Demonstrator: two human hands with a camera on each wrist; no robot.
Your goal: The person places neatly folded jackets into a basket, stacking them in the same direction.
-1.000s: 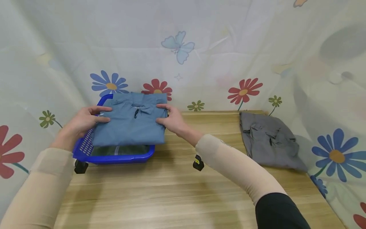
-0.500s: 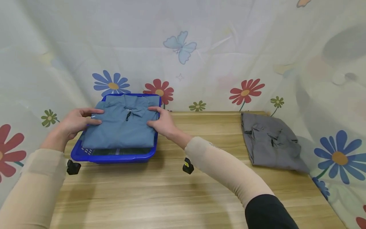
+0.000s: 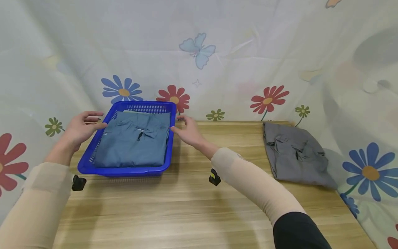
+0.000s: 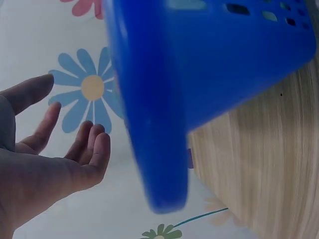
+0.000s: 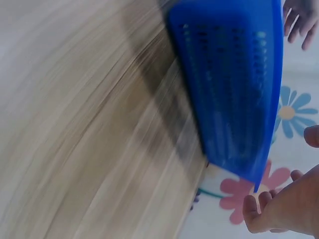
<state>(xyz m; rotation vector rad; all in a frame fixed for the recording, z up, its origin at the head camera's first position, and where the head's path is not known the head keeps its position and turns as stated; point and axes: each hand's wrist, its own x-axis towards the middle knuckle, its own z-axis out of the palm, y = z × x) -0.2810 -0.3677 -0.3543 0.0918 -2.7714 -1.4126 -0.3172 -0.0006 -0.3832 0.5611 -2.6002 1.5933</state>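
A folded blue garment with a small black zip pull lies flat inside the blue plastic basket, below its rim. My left hand hovers by the basket's left rim, fingers relaxed and holding nothing; the left wrist view shows this hand apart from the basket wall. At the right rim my right hand has its fingers loosely spread, with nothing between them. In the right wrist view, that hand is near the basket's corner.
A folded grey garment lies at the right of the wooden table. Behind and beside the table hangs a white flower-printed cloth. A black wrist-worn piece shows by the right forearm.
The blue garment has moved left and down from above the basket into it. Both hands have let go of it, and the right hand has moved outward to the right.
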